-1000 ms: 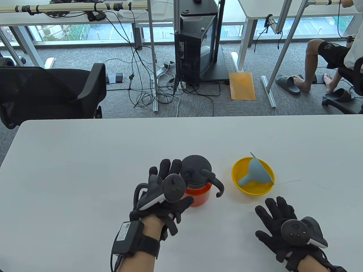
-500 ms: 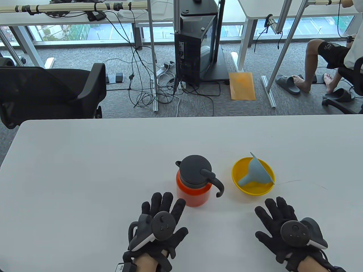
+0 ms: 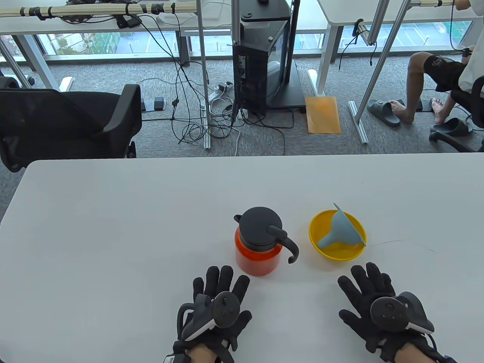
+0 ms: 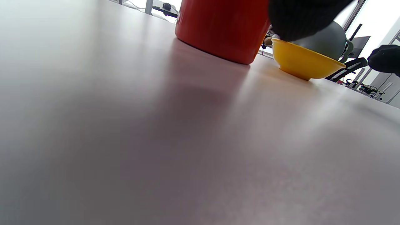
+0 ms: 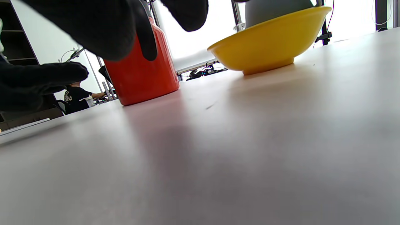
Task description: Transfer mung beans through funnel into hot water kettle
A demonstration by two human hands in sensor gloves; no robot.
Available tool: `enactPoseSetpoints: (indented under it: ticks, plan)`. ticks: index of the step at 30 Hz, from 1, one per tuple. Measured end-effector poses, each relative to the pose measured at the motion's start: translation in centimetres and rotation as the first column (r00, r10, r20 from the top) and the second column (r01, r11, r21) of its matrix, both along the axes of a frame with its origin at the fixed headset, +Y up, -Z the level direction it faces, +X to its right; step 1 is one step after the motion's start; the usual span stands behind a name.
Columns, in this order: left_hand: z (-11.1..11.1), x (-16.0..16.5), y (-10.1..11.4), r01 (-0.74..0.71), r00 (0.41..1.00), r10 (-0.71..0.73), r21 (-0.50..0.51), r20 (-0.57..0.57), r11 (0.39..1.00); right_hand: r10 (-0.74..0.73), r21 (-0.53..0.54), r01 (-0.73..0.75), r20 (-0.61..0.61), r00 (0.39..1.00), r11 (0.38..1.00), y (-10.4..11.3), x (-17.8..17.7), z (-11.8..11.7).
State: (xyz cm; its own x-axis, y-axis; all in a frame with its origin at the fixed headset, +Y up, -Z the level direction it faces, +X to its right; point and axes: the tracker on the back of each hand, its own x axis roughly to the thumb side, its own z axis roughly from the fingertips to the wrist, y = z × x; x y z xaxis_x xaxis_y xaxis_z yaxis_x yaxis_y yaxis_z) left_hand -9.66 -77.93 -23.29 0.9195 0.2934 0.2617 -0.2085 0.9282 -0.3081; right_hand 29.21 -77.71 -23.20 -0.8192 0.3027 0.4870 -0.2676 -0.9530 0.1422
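Observation:
An orange kettle [image 3: 256,258] with a black lid and handle [image 3: 261,225] stands upright on the white table [image 3: 113,227]. Right of it sits a yellow bowl [image 3: 318,219] with a grey-blue funnel [image 3: 340,228] lying tilted inside. No beans show. My left hand [image 3: 221,295] lies flat on the table just in front of the kettle, fingers spread, holding nothing. My right hand [image 3: 365,289] lies flat in front of the bowl, fingers spread, empty. The kettle [image 4: 222,28] and bowl [image 4: 304,62] show in the left wrist view, and the kettle [image 5: 140,78] and bowl [image 5: 268,43] in the right wrist view.
The table's far edge borders a carpeted floor with a black office chair [image 3: 68,121], a computer tower [image 3: 264,56] and cables. A seated person's legs [image 3: 419,87] are at the far right. Bare tabletop lies left of the kettle.
My left hand let go of the kettle and drew back toward me, coming to rest flat on the table. The right hand barely shifted. Kettle, bowl and funnel stayed put.

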Motion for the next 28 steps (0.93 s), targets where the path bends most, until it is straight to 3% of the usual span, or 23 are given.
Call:
enactPoseSetpoints:
  ticks: [7, 28]
  plan:
    - [0.09, -0.15, 0.26, -0.009, 1.000, 0.009, 0.014, -0.017, 1.000, 0.067, 0.063, -0.066, -0.010, 0.998, 0.996, 0.14, -0.40, 0.27]
    - [0.10, -0.49, -0.56, -0.025, 0.999, 0.024, -0.043, -0.028, 0.999, 0.115, 0.037, -0.115, -0.011, 0.993, 0.993, -0.12, -0.80, -0.03]
